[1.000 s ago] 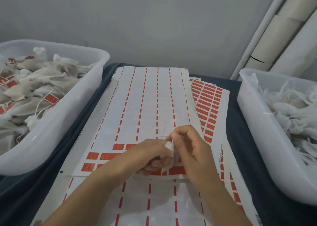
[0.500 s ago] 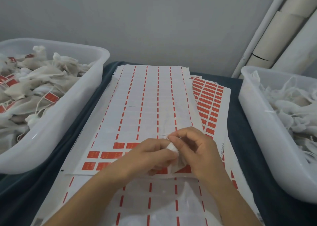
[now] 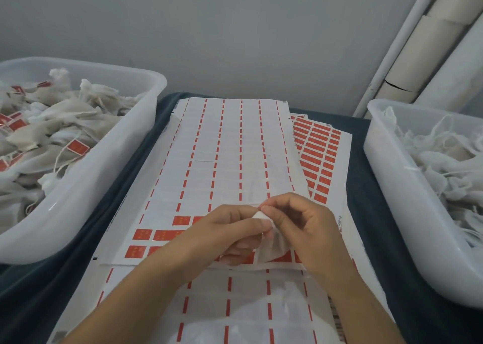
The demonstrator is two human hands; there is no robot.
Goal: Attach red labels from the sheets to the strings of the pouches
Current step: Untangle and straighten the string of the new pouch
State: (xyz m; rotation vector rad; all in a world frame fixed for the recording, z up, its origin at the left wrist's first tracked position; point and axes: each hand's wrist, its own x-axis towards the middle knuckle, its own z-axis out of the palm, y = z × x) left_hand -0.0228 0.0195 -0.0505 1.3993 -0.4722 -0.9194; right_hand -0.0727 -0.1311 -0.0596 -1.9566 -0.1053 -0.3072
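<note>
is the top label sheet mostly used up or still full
Mostly used up: the top white label sheet has bare rows, with red rectangular labels only along its near edge.

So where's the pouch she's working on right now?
In the head view the pouch sits low in the centre, pinched between the left hand and right hand, just above the top sheet, between the two tubs.

Print on the red labels (image 3: 142,234) and sheet edges is illegible.
</note>
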